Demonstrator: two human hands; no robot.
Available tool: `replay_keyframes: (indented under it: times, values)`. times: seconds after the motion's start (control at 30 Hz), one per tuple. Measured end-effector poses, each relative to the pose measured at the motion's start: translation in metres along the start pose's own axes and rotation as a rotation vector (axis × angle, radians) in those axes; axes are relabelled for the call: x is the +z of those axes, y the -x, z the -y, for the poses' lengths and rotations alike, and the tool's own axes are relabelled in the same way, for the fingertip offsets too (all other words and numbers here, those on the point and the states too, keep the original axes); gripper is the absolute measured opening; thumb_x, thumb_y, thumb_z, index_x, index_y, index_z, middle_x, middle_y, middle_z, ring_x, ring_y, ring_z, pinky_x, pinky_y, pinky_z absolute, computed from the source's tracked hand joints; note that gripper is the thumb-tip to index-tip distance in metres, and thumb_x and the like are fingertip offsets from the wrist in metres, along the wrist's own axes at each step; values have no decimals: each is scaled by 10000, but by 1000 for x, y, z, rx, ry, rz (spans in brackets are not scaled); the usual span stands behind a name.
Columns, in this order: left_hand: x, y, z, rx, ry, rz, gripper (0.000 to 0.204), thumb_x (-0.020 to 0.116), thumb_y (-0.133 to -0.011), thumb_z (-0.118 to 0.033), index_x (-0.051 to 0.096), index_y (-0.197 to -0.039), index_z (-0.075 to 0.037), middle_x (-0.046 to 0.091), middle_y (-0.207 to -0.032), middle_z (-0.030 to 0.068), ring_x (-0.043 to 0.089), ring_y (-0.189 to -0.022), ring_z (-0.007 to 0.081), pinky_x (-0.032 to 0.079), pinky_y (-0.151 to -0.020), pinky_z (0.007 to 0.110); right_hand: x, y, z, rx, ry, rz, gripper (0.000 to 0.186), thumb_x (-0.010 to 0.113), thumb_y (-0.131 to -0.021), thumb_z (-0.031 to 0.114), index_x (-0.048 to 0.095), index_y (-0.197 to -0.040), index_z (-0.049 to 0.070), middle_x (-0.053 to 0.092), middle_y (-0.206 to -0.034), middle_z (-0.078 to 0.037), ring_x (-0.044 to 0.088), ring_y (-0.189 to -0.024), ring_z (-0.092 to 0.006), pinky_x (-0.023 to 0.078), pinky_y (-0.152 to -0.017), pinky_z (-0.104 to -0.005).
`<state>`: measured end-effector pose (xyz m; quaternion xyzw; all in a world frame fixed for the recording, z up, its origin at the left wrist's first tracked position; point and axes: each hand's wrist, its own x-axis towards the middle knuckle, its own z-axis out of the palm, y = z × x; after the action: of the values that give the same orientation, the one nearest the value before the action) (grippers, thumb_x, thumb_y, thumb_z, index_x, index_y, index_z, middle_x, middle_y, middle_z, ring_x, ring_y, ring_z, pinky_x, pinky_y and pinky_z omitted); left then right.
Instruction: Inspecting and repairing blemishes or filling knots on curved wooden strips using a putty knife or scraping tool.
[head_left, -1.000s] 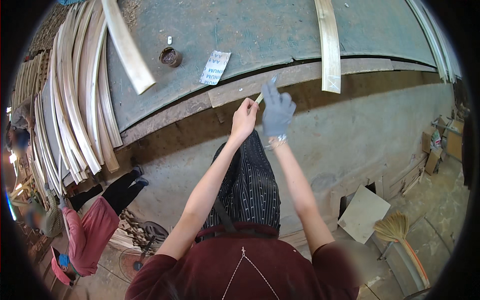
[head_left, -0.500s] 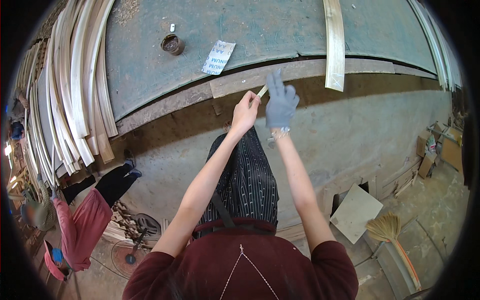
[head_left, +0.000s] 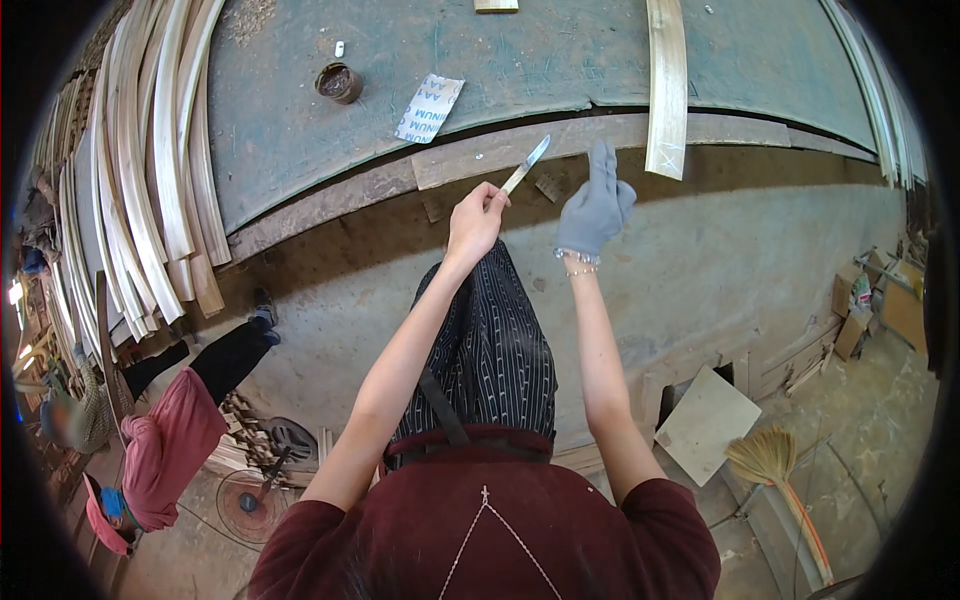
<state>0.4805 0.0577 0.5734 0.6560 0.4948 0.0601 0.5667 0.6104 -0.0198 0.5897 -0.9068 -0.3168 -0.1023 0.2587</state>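
Note:
In my bare left hand (head_left: 475, 225) a small knife (head_left: 526, 162) with a pale handle is held, its blade angled up to the right toward the worktable's front edge (head_left: 450, 165). My gray-gloved right hand (head_left: 598, 205) is to its right, apart from the knife, with two fingers stretched out and the others bent, holding nothing visible. Just beyond that hand, a pale wooden slat (head_left: 667, 80) overhangs the edge of the blue-gray table (head_left: 540, 60). A small brown pot (head_left: 338, 85) and a silvery printed sheet (head_left: 428, 108) lie on the tabletop.
Stacked curved slats (head_left: 160, 160) cover the table's left end. A co-worker in pink (head_left: 180, 440) stands at the left, near a fan (head_left: 250, 505). A straw broom (head_left: 765, 460), a leaning pale panel (head_left: 705, 420) and cardboard pieces (head_left: 902, 305) are at the right.
My right hand has moved right, away from the knife, whose blade now shows fully. My left hand has shifted slightly left and up with the knife.

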Motion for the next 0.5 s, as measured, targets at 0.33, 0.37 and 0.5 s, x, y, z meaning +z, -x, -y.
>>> replay_keyframes:
  times: [0.33, 0.37, 0.5]
  values:
    - [-1, 0, -10, -355, 1075, 637, 266, 327, -967, -308, 383, -785, -122, 216, -557, -78, 173, -452, 30, 177, -417, 186, 7, 4, 20, -137, -75, 97, 499, 510, -713, 28, 556, -1182, 193, 490, -1281, 57, 454, -838, -190, 370, -776, -291]
    - [1, 0, -13, -340, 998, 588, 272, 321, -968, -312, 380, -779, -126, 214, -553, -80, 167, -450, 33, 169, -411, 192, 14, 9, 19, -224, -39, 161, 511, 511, -711, 42, 544, -1195, 203, 484, -1286, 62, 453, -837, -188, 367, -772, -297]
    - [1, -3, -9, -294, 893, 532, 279, 324, -966, -323, 375, -774, -128, 222, -548, -80, 169, -445, 34, 163, -403, 199, 27, -7, 9, -379, 43, 216, 526, 499, -733, 118, 489, -1250, 218, 473, -1290, 77, 440, -818, -171, 354, -725, -314]
